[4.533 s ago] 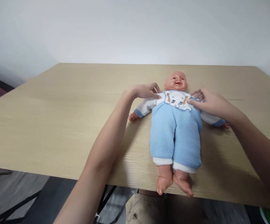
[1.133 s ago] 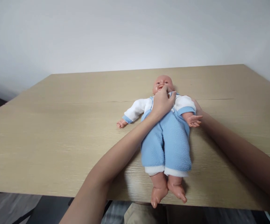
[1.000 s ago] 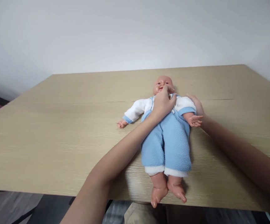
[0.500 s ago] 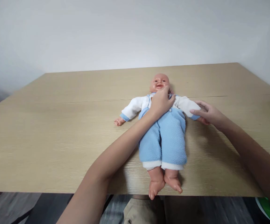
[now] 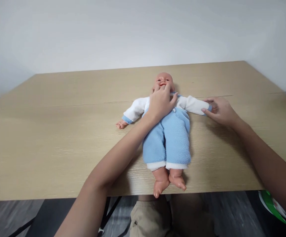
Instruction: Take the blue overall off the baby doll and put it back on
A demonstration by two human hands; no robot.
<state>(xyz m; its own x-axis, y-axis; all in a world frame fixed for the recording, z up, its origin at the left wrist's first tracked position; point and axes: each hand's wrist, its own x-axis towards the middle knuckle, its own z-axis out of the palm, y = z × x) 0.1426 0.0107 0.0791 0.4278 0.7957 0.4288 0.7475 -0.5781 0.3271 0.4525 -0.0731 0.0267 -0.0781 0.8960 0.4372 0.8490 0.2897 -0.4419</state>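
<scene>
A baby doll (image 5: pixel 173 138) in a white-sleeved top and fluffy blue overalls lies face up on the wooden table, its feet at the front edge. My left hand (image 5: pixel 160 101) rests on its upper chest with fingers apart, the fingertips touching its chin and mouth. That hand hides part of the collar and chest. My right hand (image 5: pixel 219 111) is closed round the end of the doll's outstretched arm (image 5: pixel 197 105) at the blue cuff, thumb in front and fingers behind. The doll's other arm (image 5: pixel 135 110) lies out to the left on the tabletop.
The light wooden table (image 5: pixel 59 144) has a thin seam across it and meets a pale wall (image 5: pixel 133 33) at the back. Below the front edge are beige trousers (image 5: pixel 149 217), a dark seat and a green and white round object (image 5: pixel 273 209).
The view has shifted a little. My left fingers have spread and moved up onto the doll's mouth. My right hand has closed on the cuff, and the doll's arm is raised and straighter.
</scene>
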